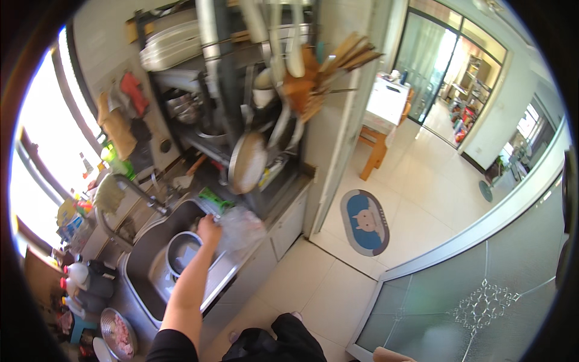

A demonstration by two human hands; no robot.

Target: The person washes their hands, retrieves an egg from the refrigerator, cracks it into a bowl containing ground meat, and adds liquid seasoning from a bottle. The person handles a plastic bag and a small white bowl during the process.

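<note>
My left hand (pixel 209 231) reaches over the stainless steel sink (pixel 140 260), its fingers closed on the edge of a clear plastic bag (pixel 242 230). The crumpled bag spreads over the counter at the sink's right side. Just beyond my fingers lies a green plastic packet or wrapper (pixel 212 199), blurred. Below my wrist, a round metal bowl (pixel 174 253) stands in the sink, partly covered by my forearm. Of my right hand (pixel 392 355), only a small piece of skin shows at the bottom edge; its fingers are out of view.
A curved faucet (pixel 144 194) rises behind the sink, a cloth (pixel 108 194) over its hose. Pans and utensils hang from a dark rack (pixel 226 90). A metal colander (pixel 105 323) holds raw meat (pixel 121 335), near several jugs (pixel 79 273). A frosted glass door (pixel 425 307) stands at right.
</note>
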